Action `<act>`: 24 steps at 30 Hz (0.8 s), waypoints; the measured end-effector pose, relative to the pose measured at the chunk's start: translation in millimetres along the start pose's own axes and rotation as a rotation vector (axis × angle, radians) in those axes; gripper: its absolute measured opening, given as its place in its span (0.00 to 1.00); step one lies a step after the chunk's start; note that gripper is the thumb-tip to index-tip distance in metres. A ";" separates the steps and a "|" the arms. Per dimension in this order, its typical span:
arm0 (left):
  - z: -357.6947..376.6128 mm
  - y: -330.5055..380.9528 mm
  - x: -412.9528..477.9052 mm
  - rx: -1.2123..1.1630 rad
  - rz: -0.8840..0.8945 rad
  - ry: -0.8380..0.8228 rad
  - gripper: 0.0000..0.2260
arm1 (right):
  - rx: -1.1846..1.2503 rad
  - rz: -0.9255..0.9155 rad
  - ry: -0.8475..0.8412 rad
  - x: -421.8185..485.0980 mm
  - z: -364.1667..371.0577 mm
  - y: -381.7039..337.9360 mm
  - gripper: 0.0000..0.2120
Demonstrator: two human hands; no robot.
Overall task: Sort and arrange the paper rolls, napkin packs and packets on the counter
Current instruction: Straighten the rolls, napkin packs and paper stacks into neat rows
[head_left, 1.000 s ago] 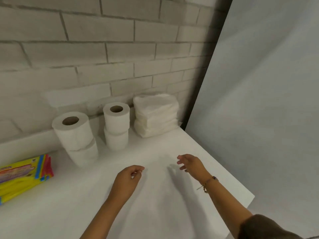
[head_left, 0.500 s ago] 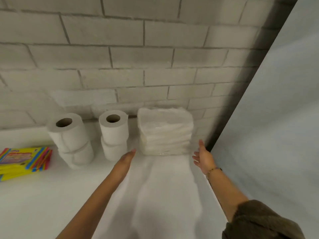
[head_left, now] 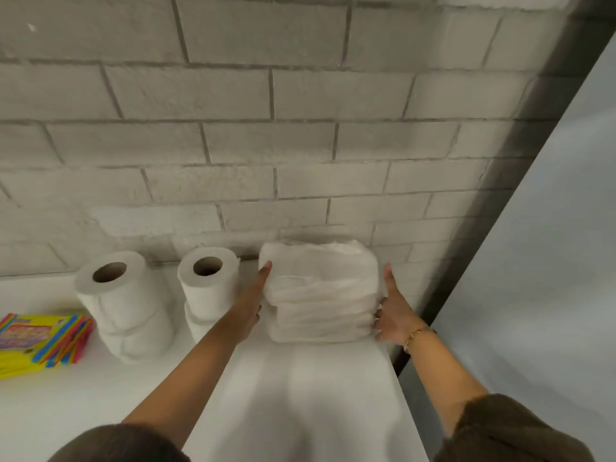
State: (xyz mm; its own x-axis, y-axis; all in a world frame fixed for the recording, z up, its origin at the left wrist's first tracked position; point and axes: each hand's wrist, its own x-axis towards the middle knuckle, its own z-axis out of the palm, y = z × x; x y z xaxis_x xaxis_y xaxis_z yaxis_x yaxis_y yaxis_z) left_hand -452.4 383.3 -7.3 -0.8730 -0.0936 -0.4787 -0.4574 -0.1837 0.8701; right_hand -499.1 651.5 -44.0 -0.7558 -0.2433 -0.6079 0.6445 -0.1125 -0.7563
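From your head camera, you had both hands pressed flat against the stack of napkin packs [head_left: 321, 291], one on each side. Your left hand [head_left: 255, 305] lay along the stack's left face with the fingers stretched toward the brick wall [head_left: 266, 128] and the fingertips reaching the top pack. Your right hand [head_left: 390, 311] was spread wide on the stack's right face, thumb pointing up and the other fingers curled against the lower packs. A thin bracelet [head_left: 418, 333] sat on that wrist, and brown sleeves [head_left: 510, 428] covered both upper arms at the bottom of the frame.

The stack stood on the white surface [head_left: 300, 395], with its back close to the wall and its right side near the surface's right edge. The packs were wrapped in clear film and lay one on top of another; you could not count them exactly through the film.

Just to the left of the stack stood two paper rolls [head_left: 208, 288], one upright on the other, and your left forearm crossed in front of the lower one. Farther left of the stack was a second pair of rolls [head_left: 120, 301], also stacked upright, leaning a little. Beyond those, farthest left of the stack, lay the bright yellow packets [head_left: 36, 341] with striped coloured edges, flat on the surface and cut off by the frame's edge. To the right of the stack rose a plain grey panel [head_left: 550, 261].
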 end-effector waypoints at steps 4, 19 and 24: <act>2.8 7.1 16.9 0.009 -0.069 -0.044 0.30 | -0.022 0.150 -0.078 9.3 -5.4 -25.2 0.66; -6.2 -5.9 20.6 -0.125 0.012 -0.095 0.27 | -0.216 -0.032 -0.023 13.6 -5.8 4.8 0.35; -0.2 -14.1 19.4 -0.072 -0.066 0.031 0.34 | -0.106 -0.009 -0.001 15.4 -2.5 -4.8 0.34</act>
State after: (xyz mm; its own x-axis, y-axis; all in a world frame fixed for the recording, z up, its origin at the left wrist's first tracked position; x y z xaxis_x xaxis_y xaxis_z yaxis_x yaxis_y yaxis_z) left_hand -462.8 383.9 -28.9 -0.8351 -0.1089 -0.5393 -0.4995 -0.2607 0.8261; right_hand -514.1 650.7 -50.2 -0.7611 -0.2441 -0.6010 0.6220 -0.0118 -0.7829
